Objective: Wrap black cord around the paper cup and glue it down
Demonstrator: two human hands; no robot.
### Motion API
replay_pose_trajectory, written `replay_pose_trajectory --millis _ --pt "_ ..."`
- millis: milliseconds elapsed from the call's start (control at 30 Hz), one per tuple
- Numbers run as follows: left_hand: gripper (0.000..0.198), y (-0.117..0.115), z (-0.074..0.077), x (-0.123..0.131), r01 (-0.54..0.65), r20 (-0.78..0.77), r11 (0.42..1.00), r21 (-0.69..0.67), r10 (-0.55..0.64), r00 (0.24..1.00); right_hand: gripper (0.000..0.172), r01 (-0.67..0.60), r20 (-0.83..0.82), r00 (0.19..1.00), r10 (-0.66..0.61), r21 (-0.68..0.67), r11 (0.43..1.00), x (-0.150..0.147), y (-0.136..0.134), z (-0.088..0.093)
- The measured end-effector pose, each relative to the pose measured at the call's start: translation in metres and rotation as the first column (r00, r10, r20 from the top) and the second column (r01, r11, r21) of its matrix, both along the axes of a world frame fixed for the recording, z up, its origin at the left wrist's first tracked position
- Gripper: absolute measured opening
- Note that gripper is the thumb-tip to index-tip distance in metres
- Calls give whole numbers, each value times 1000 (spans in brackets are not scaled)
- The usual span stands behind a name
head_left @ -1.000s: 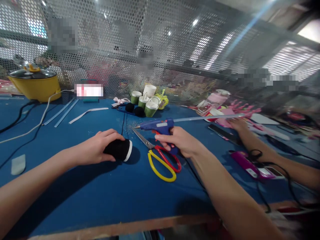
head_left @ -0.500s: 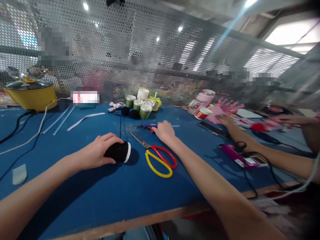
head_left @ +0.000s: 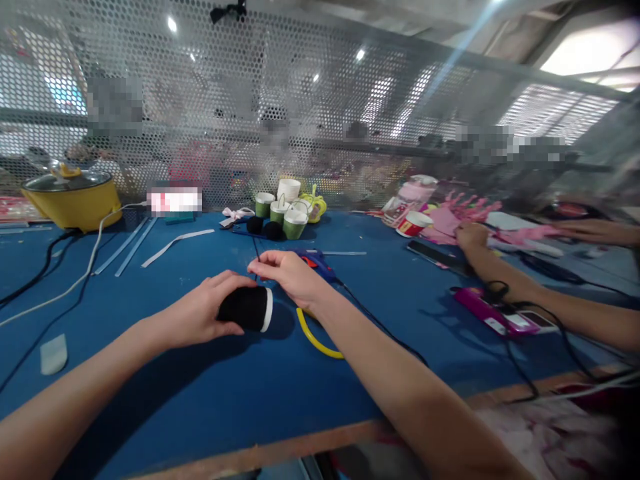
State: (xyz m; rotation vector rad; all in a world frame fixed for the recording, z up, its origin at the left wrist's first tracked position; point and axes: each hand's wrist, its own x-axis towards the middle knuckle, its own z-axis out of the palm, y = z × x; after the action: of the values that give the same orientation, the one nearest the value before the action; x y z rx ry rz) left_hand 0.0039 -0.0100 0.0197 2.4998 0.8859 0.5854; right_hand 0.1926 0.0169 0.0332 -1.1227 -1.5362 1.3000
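My left hand is wrapped round a paper cup covered in black yarn, tipped on its side with its white rim facing right. Just above the cup my right hand pinches a thin strand of black yarn that runs back toward two dark balls of yarn. A blue and red glue gun lies behind my right hand, its cable trailing along my forearm. Under my right wrist the yellow handle of the scissors shows; the rest of them is hidden.
Green and white cups stand at the back before a perforated metal screen. A yellow electric pot is at the far left, near glue sticks and cables. On the right are a phone, a purple power strip and another person's arms.
My right hand has left the glue gun and moved left to the yarn strand, covering most of the scissors. My left hand still holds the cup. The view has shifted slightly.
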Motion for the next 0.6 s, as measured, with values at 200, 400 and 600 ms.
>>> replay_pose_trajectory --millis 200,400,600 --pt "57 3 -2 -1 -37 37 996 -86 40 999 26 87 -135 988 -77 69 994 10 -2 4" --pt "53 4 -4 0 -11 3 992 -126 12 1000 28 136 -47 990 -131 135 982 15 1 -4" --pt "54 -1 -1 2 41 -6 991 -129 -42 999 29 130 -7 992 -130 136 982 14 0 -7"
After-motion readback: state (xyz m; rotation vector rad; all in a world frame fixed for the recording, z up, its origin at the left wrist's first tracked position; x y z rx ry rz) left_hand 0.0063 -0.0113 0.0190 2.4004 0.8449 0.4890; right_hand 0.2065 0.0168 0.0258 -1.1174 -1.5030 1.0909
